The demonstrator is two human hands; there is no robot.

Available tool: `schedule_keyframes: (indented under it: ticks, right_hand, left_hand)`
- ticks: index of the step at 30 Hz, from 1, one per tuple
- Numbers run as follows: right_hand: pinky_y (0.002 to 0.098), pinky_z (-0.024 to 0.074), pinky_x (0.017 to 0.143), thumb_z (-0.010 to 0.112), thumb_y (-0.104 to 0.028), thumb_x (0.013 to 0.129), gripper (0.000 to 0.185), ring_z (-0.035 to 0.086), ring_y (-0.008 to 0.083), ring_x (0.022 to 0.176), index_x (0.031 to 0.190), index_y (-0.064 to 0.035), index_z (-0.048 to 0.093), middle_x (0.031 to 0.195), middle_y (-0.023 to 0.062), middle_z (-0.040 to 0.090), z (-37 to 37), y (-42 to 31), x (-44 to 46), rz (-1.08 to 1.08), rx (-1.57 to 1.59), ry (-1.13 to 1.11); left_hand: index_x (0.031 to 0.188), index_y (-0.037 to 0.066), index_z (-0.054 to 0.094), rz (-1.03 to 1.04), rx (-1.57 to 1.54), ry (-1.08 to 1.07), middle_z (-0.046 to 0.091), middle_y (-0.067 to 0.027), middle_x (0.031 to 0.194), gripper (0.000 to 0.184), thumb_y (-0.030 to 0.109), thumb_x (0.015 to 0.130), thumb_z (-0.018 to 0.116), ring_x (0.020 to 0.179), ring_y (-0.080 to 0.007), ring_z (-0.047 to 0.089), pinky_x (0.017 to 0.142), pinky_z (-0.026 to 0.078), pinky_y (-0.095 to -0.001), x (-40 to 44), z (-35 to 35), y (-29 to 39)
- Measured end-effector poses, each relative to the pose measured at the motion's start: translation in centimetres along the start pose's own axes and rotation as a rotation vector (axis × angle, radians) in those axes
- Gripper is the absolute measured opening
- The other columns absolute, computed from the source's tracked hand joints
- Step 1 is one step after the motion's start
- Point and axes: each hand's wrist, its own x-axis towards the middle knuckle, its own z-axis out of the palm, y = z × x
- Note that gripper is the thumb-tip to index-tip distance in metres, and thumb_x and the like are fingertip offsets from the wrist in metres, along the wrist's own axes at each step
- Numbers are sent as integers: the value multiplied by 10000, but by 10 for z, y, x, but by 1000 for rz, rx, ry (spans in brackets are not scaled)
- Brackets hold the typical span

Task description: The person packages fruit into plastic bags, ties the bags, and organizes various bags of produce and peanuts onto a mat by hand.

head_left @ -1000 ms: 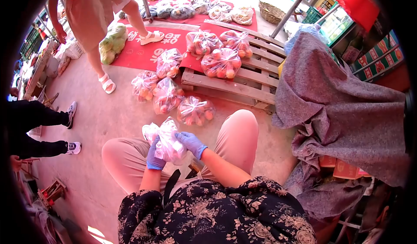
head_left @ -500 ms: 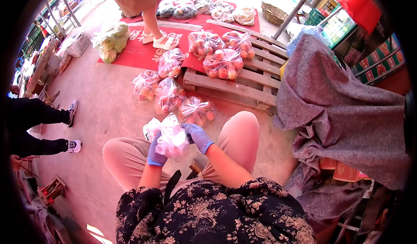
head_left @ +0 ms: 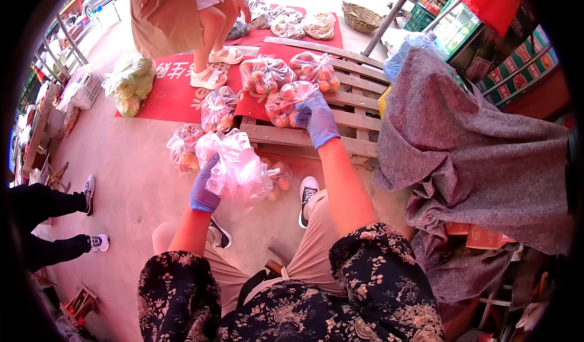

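My left hand (head_left: 205,187), in a blue-purple glove, is closed on a bunched, pale pinkish plastic bag (head_left: 240,165) held in front of me. My right hand (head_left: 318,120), gloved alike, reaches out to a clear bag of red-orange fruit (head_left: 280,107) at the pallet's front edge. Its fingers are bent round the side of that bag. Two more fruit bags, one on the left (head_left: 265,75) and one on the right (head_left: 316,69), rest just behind it. On the floor side stand a fruit bag (head_left: 219,108) and another (head_left: 184,144); the plastic bag partly covers others.
The wooden pallet (head_left: 359,101) stands ahead, beside a red mat (head_left: 167,92). A person in sandals (head_left: 210,77) stands on the mat. Green vegetables in a bag (head_left: 129,86) lie to the left, a grey blanket (head_left: 462,153) hangs at the right. Another person's dark-trousered legs (head_left: 52,205) are at left.
My right hand has left the plastic bag and stretched forward to the fruit bag on the pallet. The left hand keeps the plastic bag, now farther forward and more spread. The person ahead has shifted and bent.
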Motion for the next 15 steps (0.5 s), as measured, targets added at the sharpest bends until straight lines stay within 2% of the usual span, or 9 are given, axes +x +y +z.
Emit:
schedule_keyframes:
  ticks: [3, 6, 7, 8, 9, 10, 13, 15]
  right_hand:
    - [266, 462, 426, 506, -65, 791, 784, 555, 124, 502, 1423, -196, 59, 717, 68, 604, -6, -6, 39, 33, -32, 59]
    - [274, 454, 416, 480, 17, 735, 848, 545, 145, 487, 1426, -219, 49, 718, 92, 600, -25, 5, 67, -5, -68, 112]
    - [281, 455, 437, 425, 81, 694, 888, 527, 162, 485, 1426, -233, 33, 708, 105, 585, -34, 8, 76, 46, 20, 77]
    - [283, 453, 444, 411, 92, 684, 894, 520, 162, 487, 1426, -234, 36, 704, 103, 579, -43, 9, 84, 39, 56, 89]
    - [285, 451, 450, 397, 102, 673, 900, 512, 163, 488, 1426, -235, 38, 700, 101, 574, -42, 4, 85, 36, 96, 105]
    - [287, 449, 457, 384, 113, 663, 907, 505, 164, 490, 1427, -237, 41, 696, 98, 569, -41, -5, 92, 15, 134, 110]
    - [295, 422, 451, 383, 70, 758, 820, 487, 153, 486, 1424, -269, 44, 628, 45, 506, -51, -10, 111, 116, 184, 160]
    - [294, 416, 444, 376, 52, 782, 799, 483, 150, 479, 1423, -276, 29, 605, 37, 487, -57, -5, 119, 188, 220, 157]
  left_hand:
    - [1186, 3, 480, -30, 55, 10, 560, -121, 1137, 327, 136, 889, 514, 1023, -225, 559, 900, 450, -362, 42, 2, 11]
    - [1196, 8, 472, -75, -12, -4, 552, -115, 1150, 335, 137, 889, 515, 1048, -226, 540, 926, 425, -368, 75, -4, 10]
    - [1201, 11, 468, -89, -49, -8, 547, -111, 1159, 340, 138, 889, 516, 1064, -227, 529, 942, 411, -372, 84, -5, 7]
    - [1206, 15, 464, -102, -92, -1, 542, -108, 1167, 344, 138, 889, 516, 1080, -228, 518, 958, 397, -377, 88, -7, 2]
    - [1215, 24, 458, -154, -157, -98, 531, -99, 1185, 351, 143, 890, 517, 1115, -231, 492, 980, 370, -386, 92, -7, -1]
    - [1214, 26, 460, -166, -153, -70, 533, -98, 1184, 349, 143, 890, 517, 1113, -230, 494, 979, 372, -386, 96, 1, -4]
    - [1211, 29, 464, -198, -171, 21, 535, -96, 1180, 344, 145, 891, 518, 1104, -226, 502, 975, 376, -382, 102, 20, -16]
    - [1226, 18, 454, -202, -150, -37, 518, -100, 1211, 346, 176, 918, 458, 1126, -222, 486, 999, 351, -379, 105, 17, -18]
